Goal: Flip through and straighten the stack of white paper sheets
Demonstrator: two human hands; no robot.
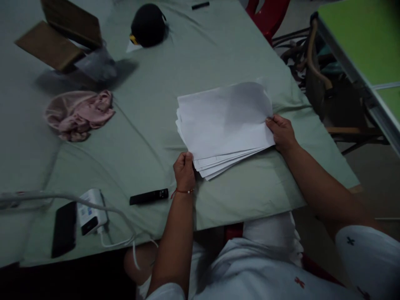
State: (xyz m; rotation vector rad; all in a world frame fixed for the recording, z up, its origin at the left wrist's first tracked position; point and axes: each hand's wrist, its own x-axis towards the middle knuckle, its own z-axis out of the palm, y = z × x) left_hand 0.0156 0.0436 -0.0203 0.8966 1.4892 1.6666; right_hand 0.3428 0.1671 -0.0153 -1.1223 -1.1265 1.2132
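A loose stack of white paper sheets [225, 121] lies over the green cloth, its edges fanned out along the left and near sides. At the stack's near left corner, my left hand [184, 168] pinches the sheets with the thumb on top. My right hand [281, 131] grips the right edge, thumb above and the other fingers partly hidden. The top sheet curls upward at its far right corner. A red string bracelet circles my left wrist. Just left of that wrist lies a slim black device [149, 196] resembling a remote control.
On the green-covered table [150, 137] are a pink cloth [83, 114], an open cardboard box [71, 46], a black cap [148, 25], a black phone [64, 229] and a white power bank [93, 208] with a cable. A bright green table [362, 41] stands at right, beside a chair.
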